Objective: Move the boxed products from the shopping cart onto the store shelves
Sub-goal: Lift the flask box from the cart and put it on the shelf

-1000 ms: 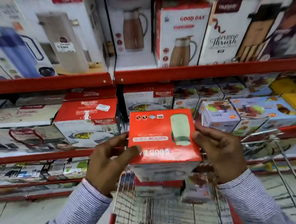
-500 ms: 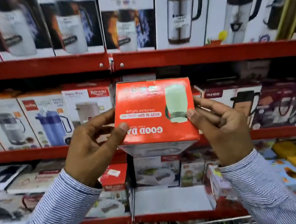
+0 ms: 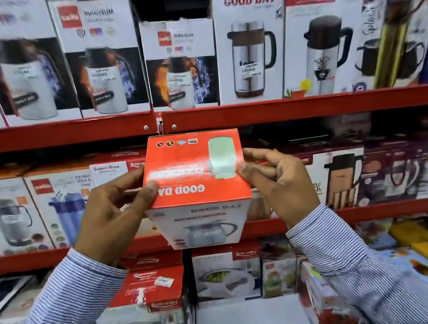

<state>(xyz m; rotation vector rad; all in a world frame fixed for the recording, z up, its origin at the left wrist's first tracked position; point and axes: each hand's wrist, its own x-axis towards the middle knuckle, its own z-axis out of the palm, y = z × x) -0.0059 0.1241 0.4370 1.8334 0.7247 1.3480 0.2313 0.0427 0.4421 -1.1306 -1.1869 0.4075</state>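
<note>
I hold an orange and white Good Day flask box (image 3: 195, 175) in front of the middle red shelf (image 3: 350, 216), with its orange face up and its lettering upside down. My left hand (image 3: 111, 216) grips the box's left side, thumb on top. My right hand (image 3: 278, 186) grips its right side, fingertips on the orange face. The box hides the stretch of shelf behind it. The shopping cart is out of view.
The upper red shelf (image 3: 282, 110) carries tall flask boxes, among them a white Good Day box (image 3: 250, 43). Kettle and jug boxes (image 3: 61, 206) fill the middle shelf to the left. Red Rishabh casserole boxes (image 3: 146, 295) stand below, beside a bare white patch of shelf (image 3: 250, 320).
Both hands have lifted the box from above the cart up to the level of the middle shelf. The view has tilted up, and the cart has dropped out of sight.
</note>
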